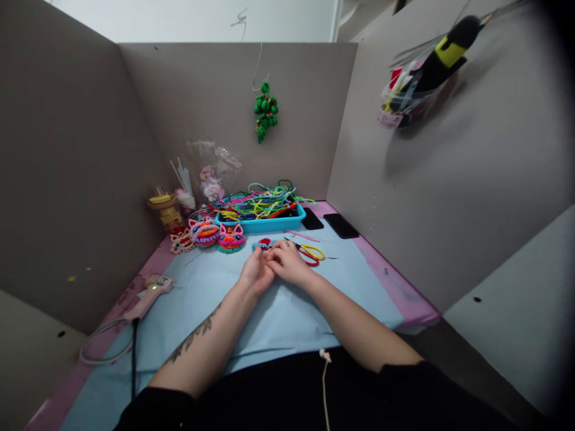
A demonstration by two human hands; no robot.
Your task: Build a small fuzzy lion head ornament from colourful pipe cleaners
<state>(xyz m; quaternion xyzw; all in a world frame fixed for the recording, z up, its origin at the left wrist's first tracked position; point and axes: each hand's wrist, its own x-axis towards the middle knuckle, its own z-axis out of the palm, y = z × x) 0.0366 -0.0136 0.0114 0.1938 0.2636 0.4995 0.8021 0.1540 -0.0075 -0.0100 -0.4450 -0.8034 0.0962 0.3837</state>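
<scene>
My left hand (255, 272) and my right hand (290, 262) rest together on the light blue table cover (287, 311), fingers curled and touching each other. Just beyond the fingertips lies a small blue and red pipe-cleaner piece (264, 243); I cannot tell whether the fingers grip it. Scissors with yellow and red handles (312, 253) lie right beside my right hand. A loose pink pipe cleaner (300, 236) lies behind them.
A blue tray (263, 225) of coloured pipe cleaners stands at the back, two dark phones (341, 225) to its right. Finished colourful heads (230, 238) sit left of the tray. A pink glue gun (148, 296) with cable lies at left. Grey partition walls enclose the desk; a green ornament (265, 112) hangs behind.
</scene>
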